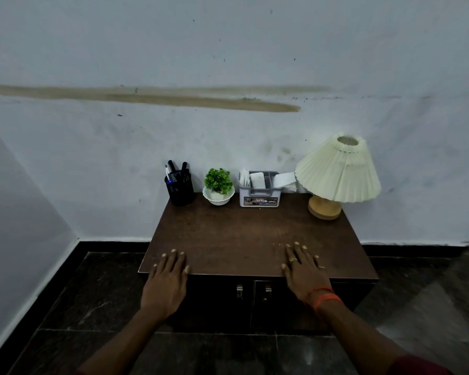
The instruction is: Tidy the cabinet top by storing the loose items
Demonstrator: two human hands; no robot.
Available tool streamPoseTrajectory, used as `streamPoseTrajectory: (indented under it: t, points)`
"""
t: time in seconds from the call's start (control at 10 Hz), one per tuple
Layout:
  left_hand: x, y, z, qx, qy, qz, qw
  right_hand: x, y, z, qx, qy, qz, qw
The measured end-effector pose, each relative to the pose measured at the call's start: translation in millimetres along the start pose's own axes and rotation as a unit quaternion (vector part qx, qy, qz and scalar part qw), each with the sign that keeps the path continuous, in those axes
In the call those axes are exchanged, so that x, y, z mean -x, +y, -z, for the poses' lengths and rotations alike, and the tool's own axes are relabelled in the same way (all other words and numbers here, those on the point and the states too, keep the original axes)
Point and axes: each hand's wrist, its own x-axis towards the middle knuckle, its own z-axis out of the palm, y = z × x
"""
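Note:
A dark brown cabinet top stands against the wall. Along its back edge sit a black mesh pen holder with several pens, a small green plant in a white bowl, a grey organiser box holding white items and a tissue, and a lamp with a pleated cream shade on a wooden base. My left hand lies flat on the front left edge with fingers straight. My right hand, wearing rings and an orange wrist thread, lies flat on the front right edge. Neither holds anything.
Two cabinet doors with metal handles face me below the top. The floor is dark tile. A pale wall runs behind the cabinet, and a side wall closes in on the left.

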Motion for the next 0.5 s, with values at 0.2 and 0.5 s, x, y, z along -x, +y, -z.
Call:
streamPoseTrajectory:
  t: [0.2,0.5]
  points:
    - [12,-17,7,-0.06,0.004,0.001,0.998,18,43,14,-0.026,-0.015,-0.088,0.996]
    - [23,18,63,-0.06,0.14,-0.078,0.985,33,40,40,0.046,0.136,-0.053,0.988]
